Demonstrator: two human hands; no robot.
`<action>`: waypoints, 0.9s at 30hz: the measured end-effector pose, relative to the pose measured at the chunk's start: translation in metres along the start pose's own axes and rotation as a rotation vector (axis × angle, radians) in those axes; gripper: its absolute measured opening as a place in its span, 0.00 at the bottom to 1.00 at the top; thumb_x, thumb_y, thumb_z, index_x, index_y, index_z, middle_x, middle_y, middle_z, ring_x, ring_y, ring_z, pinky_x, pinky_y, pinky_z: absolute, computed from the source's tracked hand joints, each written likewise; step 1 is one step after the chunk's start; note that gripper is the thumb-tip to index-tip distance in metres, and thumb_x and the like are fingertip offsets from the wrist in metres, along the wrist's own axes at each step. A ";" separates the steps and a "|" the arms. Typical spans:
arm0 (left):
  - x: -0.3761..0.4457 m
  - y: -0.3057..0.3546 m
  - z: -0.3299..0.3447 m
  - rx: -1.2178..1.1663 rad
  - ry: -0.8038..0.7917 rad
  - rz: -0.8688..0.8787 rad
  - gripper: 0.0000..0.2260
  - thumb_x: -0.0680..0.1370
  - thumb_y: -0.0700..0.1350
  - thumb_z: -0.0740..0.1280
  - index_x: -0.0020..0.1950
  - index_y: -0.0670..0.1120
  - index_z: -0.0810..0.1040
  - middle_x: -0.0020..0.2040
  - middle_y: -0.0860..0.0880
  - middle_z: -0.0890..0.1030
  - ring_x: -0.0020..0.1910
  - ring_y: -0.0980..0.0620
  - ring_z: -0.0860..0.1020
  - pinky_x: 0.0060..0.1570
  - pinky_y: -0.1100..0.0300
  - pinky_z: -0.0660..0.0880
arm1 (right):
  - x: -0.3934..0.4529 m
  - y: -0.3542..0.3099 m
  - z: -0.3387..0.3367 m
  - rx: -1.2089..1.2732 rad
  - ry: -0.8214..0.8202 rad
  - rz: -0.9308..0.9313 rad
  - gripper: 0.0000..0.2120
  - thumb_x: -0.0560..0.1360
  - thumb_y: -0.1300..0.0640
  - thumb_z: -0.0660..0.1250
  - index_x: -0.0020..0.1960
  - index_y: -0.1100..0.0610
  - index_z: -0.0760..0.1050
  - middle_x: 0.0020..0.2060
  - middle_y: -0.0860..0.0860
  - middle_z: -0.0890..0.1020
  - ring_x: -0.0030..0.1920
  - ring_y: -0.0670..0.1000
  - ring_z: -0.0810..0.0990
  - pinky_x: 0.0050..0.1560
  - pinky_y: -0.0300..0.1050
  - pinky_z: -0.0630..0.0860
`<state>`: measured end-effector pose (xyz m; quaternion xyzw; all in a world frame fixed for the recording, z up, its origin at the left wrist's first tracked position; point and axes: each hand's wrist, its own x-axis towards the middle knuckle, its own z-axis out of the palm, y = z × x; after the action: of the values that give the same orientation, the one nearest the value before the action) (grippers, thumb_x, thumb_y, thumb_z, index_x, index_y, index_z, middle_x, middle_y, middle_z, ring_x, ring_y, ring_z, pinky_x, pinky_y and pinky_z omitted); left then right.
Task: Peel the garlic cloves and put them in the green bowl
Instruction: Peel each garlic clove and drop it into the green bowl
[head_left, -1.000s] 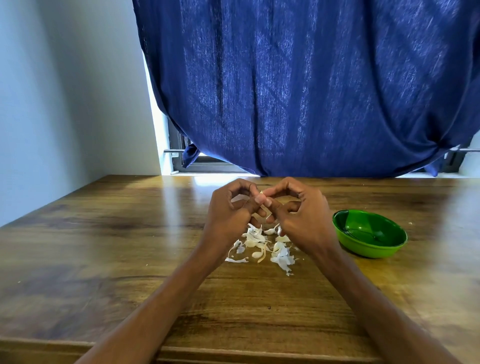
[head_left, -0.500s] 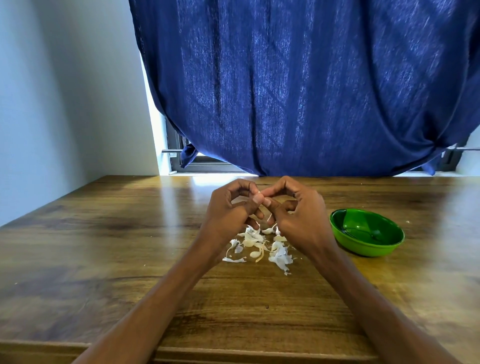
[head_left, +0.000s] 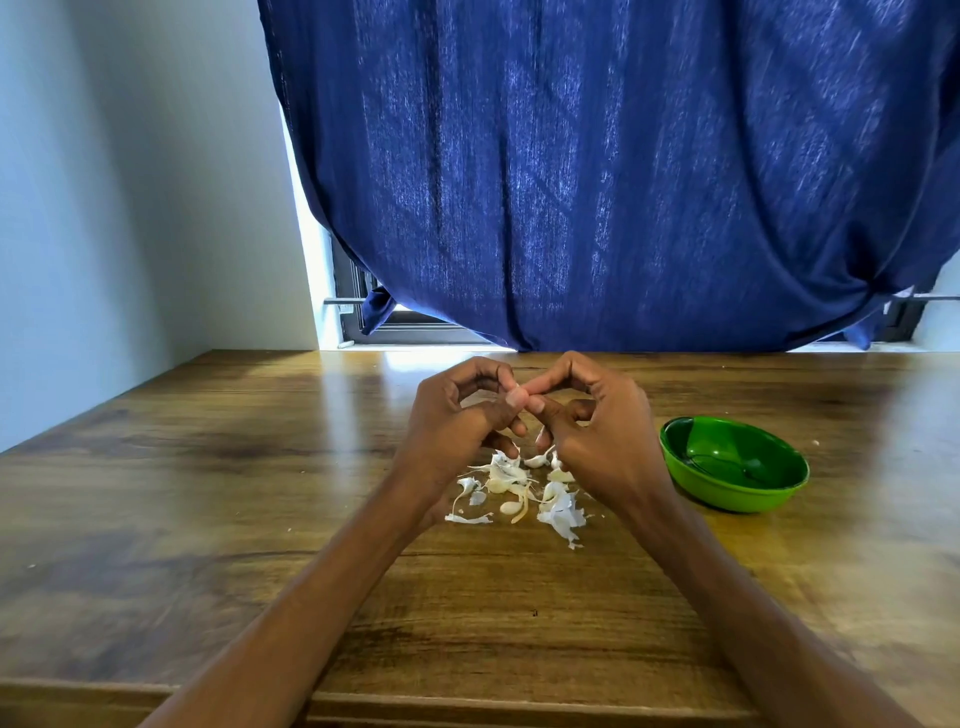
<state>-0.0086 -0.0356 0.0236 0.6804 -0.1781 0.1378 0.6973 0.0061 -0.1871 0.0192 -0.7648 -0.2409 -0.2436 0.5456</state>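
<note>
Above the middle of the wooden table (head_left: 208, 509), my left hand (head_left: 460, 421) and my right hand (head_left: 597, 431) meet fingertip to fingertip. Both pinch a small garlic clove (head_left: 521, 393), which the fingers almost wholly hide. Under the hands lies a heap of white garlic skins and cloves (head_left: 524, 491). The green bowl (head_left: 733, 463) stands on the table just right of my right hand; I see no clove inside it.
A blue curtain (head_left: 597, 171) hangs over the window behind the table's far edge. A pale wall (head_left: 130, 182) closes the left side. The table's front edge (head_left: 467, 701) runs along the bottom of the view.
The hands keep pinching the clove with only slight finger shifts. The view has drifted a little, so bowl and hands sit slightly further left.
</note>
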 end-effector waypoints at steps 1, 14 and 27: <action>0.000 0.000 0.000 0.000 0.001 -0.002 0.04 0.78 0.33 0.70 0.46 0.40 0.77 0.37 0.50 0.83 0.32 0.54 0.80 0.31 0.61 0.77 | 0.000 0.000 0.000 -0.001 0.000 0.000 0.07 0.74 0.63 0.75 0.45 0.52 0.81 0.42 0.45 0.85 0.32 0.47 0.83 0.31 0.35 0.76; 0.000 0.000 0.000 0.008 0.030 -0.038 0.02 0.77 0.35 0.71 0.46 0.40 0.80 0.37 0.48 0.83 0.32 0.53 0.80 0.30 0.61 0.77 | -0.001 -0.004 -0.001 0.011 0.003 -0.010 0.10 0.74 0.64 0.74 0.42 0.50 0.79 0.40 0.46 0.84 0.34 0.43 0.82 0.31 0.35 0.76; -0.001 0.000 0.001 0.053 0.015 0.028 0.04 0.78 0.32 0.69 0.45 0.40 0.78 0.33 0.50 0.82 0.31 0.54 0.80 0.33 0.63 0.77 | 0.000 0.001 0.000 -0.039 0.004 -0.027 0.11 0.73 0.62 0.76 0.42 0.47 0.79 0.40 0.42 0.84 0.37 0.42 0.82 0.38 0.42 0.81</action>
<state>-0.0091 -0.0367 0.0228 0.6949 -0.1787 0.1575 0.6785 0.0066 -0.1873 0.0183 -0.7716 -0.2451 -0.2572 0.5277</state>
